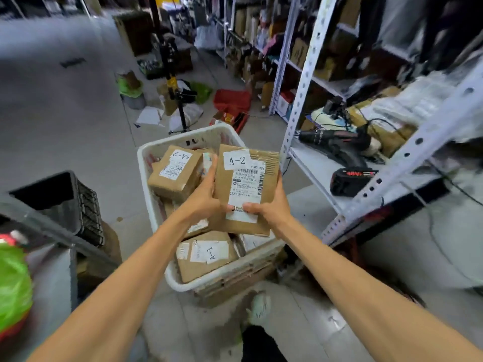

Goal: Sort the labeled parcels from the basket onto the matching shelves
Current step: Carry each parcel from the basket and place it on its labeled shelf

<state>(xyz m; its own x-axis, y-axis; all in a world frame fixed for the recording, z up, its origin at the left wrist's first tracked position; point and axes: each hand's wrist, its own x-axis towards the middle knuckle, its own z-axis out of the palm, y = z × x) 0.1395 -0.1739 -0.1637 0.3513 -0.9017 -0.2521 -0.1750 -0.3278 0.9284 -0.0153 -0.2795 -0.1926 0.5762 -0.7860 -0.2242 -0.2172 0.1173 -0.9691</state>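
A flat brown parcel labelled A-2 [248,178] is held up over the white basket [183,138]. My left hand [203,194] grips its left edge, fingers along the side and thumb on the front. My right hand [271,205] grips its right lower edge, thumb pressed on the shipping label. Inside the basket lie another cardboard parcel marked A-2 [175,171] at the far left and one marked A-1 [206,254] at the near side, with more parcels partly hidden beneath.
A white metal shelf rack [308,74] stands to the right; its low shelf carries a black power drill [337,142], a battery pack [350,178] and cables. A black crate [78,205] sits at the left. A tripod [172,82] and scattered litter occupy the floor beyond the basket.
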